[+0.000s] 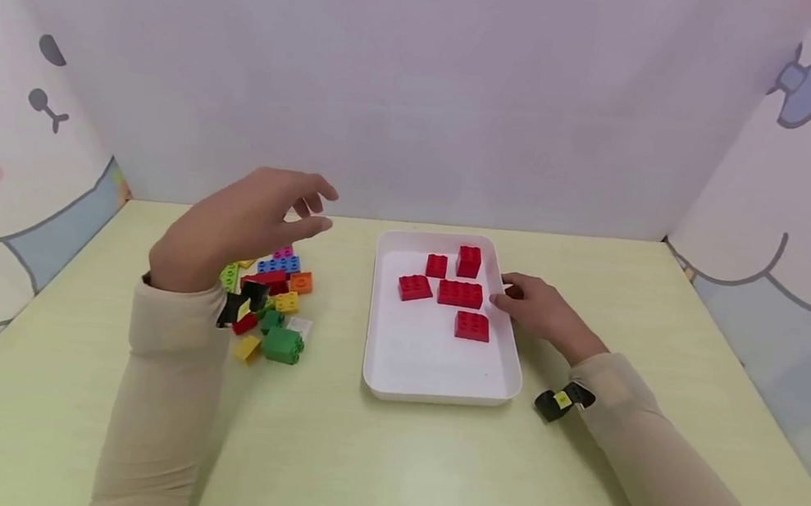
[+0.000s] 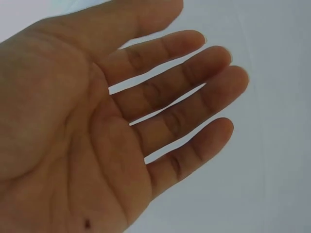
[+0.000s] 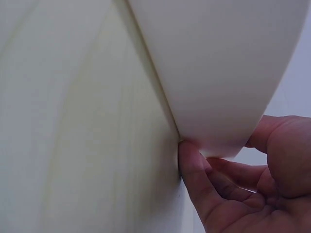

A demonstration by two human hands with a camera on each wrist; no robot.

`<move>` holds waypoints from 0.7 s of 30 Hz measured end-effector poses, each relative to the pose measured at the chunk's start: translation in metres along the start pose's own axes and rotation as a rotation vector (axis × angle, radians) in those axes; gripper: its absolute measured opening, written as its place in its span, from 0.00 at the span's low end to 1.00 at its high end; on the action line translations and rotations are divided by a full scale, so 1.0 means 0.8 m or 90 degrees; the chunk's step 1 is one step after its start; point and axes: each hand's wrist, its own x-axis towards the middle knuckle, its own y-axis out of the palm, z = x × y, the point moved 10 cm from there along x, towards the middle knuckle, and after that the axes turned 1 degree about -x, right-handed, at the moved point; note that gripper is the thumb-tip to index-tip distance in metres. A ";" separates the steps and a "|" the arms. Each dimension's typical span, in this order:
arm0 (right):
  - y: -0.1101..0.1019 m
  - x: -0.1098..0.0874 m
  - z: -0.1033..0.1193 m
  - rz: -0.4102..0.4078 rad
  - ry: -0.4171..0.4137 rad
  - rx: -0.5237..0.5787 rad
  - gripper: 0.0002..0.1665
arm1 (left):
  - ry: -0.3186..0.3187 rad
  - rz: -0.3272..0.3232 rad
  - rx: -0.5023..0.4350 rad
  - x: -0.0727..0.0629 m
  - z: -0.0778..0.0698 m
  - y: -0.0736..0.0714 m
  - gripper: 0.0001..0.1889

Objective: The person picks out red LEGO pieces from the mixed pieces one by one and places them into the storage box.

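My left hand (image 1: 246, 216) is raised over the left side of the table, just beyond a pile of toy bricks. In the left wrist view its palm shows bare and the fingers (image 2: 170, 92) are nearly straight, holding nothing. On the right, my right hand (image 1: 537, 306) grips the side wall of a white tray (image 1: 408, 369), thumb at the rim and fingers against the outside, as the right wrist view also shows. Several red bricks (image 1: 460, 293) lie spread over the tray's far and middle part. The green brick (image 1: 283, 346) sits at the pile's near edge.
The pile left of the tray mixes blue (image 1: 279, 264), orange (image 1: 301, 282), yellow, green and red bricks, partly hidden by my left wrist. A pale wall (image 1: 419, 122) closes off the table's (image 1: 324, 459) far edge, and cartoon-printed side walls stand left and right.
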 end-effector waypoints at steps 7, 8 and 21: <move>0.000 -0.002 0.002 0.003 0.003 -0.006 0.36 | -0.031 0.029 0.039 -0.037 0.050 0.000 0.21; 0.000 -0.001 0.002 0.003 0.002 -0.007 0.35 | -0.036 0.027 0.043 -0.041 0.058 -0.002 0.21; 0.001 -0.003 0.004 0.012 0.011 -0.006 0.35 | -0.046 0.078 0.045 -0.039 0.069 0.025 0.22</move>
